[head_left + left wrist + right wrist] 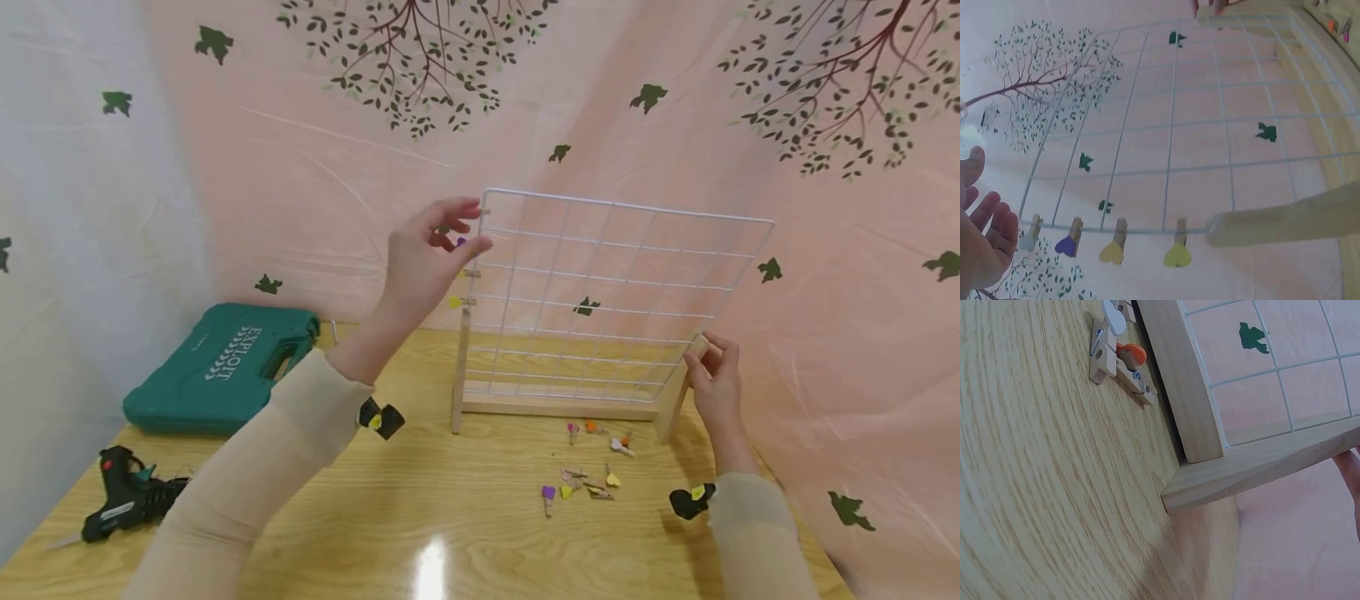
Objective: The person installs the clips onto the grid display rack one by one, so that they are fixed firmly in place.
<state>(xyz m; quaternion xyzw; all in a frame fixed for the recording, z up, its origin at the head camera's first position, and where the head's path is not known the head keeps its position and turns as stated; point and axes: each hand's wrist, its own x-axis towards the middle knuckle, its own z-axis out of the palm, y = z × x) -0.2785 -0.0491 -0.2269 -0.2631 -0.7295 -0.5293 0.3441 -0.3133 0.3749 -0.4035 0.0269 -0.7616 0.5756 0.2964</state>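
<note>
A white wire grid stands in a wooden stand, leaning back slightly. My left hand is raised beside the grid's upper left corner, fingers loosely bent and thumb apart. In the left wrist view that hand holds nothing. Down the grid's left edge, small clothespins with hearts are clipped in a row: a pale one, a purple one, an orange-yellow one and a yellow one. With thumb and fingers, my right hand grips the stand's right wooden post near its top.
Loose heart clothespins lie scattered on the wooden table before the stand, some right by its base bar. A green tool case and a black glue gun lie at the left. Behind hangs a printed pink cloth.
</note>
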